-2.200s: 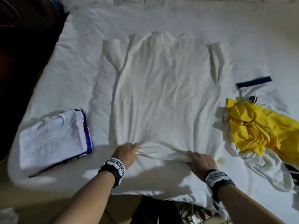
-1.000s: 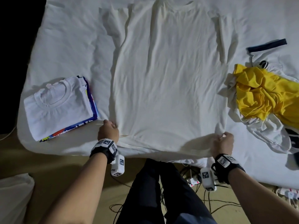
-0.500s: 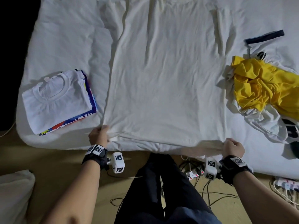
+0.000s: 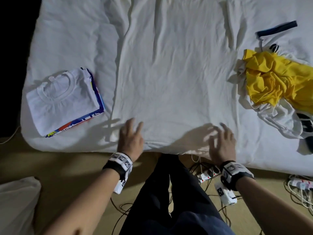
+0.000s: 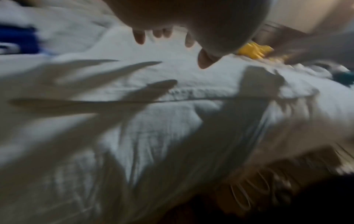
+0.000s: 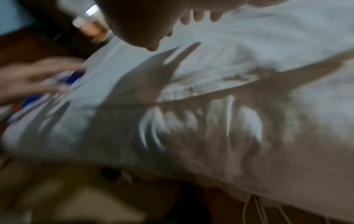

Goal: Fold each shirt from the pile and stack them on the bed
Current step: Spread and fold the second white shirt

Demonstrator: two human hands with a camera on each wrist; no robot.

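Note:
A cream-white shirt [image 4: 172, 78] lies spread flat on the bed [image 4: 67, 39], its hem along the near edge. My left hand [image 4: 130, 138] hovers over the hem's left part with fingers spread, holding nothing. My right hand [image 4: 221, 141] is over the hem's right part, fingers also spread and blurred by motion. A stack of folded shirts [image 4: 62, 100] with a white one on top sits at the left. The pile of unfolded shirts [image 4: 277, 82], yellow on top, lies at the right. Both wrist views are blurred; they show the hem [image 5: 191, 94] under spread fingers [image 6: 199, 16].
The bed's near edge [image 4: 84, 150] runs just below my hands. Cables and power strips [image 4: 208, 175] lie on the floor by my legs. A white pillow [image 4: 15, 204] sits on the floor at lower left.
Both hands have let go of the shirt's hem corners and moved inward over the hem with fingers spread. The shirt now lies flat, pulled toward the near edge.

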